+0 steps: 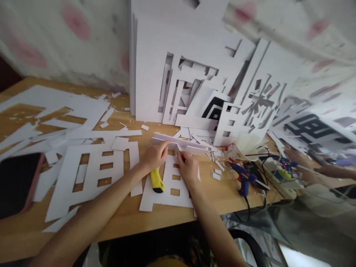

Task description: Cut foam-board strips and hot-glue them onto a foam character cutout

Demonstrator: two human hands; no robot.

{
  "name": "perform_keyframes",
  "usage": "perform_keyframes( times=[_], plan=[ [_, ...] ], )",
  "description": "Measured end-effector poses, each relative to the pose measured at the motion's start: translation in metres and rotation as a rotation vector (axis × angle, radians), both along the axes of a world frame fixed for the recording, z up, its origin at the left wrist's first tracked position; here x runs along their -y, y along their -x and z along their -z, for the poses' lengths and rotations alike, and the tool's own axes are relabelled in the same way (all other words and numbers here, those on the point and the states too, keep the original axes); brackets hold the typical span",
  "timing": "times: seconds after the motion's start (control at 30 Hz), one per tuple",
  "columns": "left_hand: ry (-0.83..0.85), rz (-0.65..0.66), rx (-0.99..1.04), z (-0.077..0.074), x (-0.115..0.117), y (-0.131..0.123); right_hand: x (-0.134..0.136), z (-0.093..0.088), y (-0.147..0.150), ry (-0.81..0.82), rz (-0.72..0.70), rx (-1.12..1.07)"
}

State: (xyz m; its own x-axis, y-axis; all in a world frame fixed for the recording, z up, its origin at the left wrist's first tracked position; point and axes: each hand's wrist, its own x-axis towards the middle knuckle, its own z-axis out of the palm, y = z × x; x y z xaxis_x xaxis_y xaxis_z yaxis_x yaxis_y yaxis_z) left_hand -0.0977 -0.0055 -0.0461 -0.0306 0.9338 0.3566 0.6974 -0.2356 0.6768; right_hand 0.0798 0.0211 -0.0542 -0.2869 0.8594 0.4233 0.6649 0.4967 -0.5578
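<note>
My left hand [155,155] grips the left end of a long white foam-board strip [191,145] lying across the wooden table [222,193]. My right hand [187,167] pinches the same strip near its middle. Below both hands lies a white cut-out character sheet [167,193]. A yellow utility knife [156,181] rests on the table under my left wrist, touching no fingers.
White foam boards with cut-out characters [189,74] lean against the wall behind. A larger cut-out [91,174] and scraps lie left, beside a dark phone [16,183]. A paper cup [239,150], blue glue gun [244,180] and cables sit right. Another person's arm [328,171] reaches in far right.
</note>
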Motion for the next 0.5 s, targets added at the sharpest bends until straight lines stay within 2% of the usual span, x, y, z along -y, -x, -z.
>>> perform_keyframes(
  times=[0.33,0.4,0.5],
  plan=[
    [-0.044,-0.020,-0.130,-0.005,0.004,0.000,-0.002,0.003,0.004,0.000,0.004,-0.138],
    [-0.067,-0.048,-0.147,-0.011,0.007,-0.003,-0.002,-0.001,0.003,-0.015,0.021,-0.200],
    [-0.121,-0.112,-0.153,-0.030,0.019,-0.014,0.006,-0.014,-0.003,-0.057,0.039,-0.293]
  ],
)
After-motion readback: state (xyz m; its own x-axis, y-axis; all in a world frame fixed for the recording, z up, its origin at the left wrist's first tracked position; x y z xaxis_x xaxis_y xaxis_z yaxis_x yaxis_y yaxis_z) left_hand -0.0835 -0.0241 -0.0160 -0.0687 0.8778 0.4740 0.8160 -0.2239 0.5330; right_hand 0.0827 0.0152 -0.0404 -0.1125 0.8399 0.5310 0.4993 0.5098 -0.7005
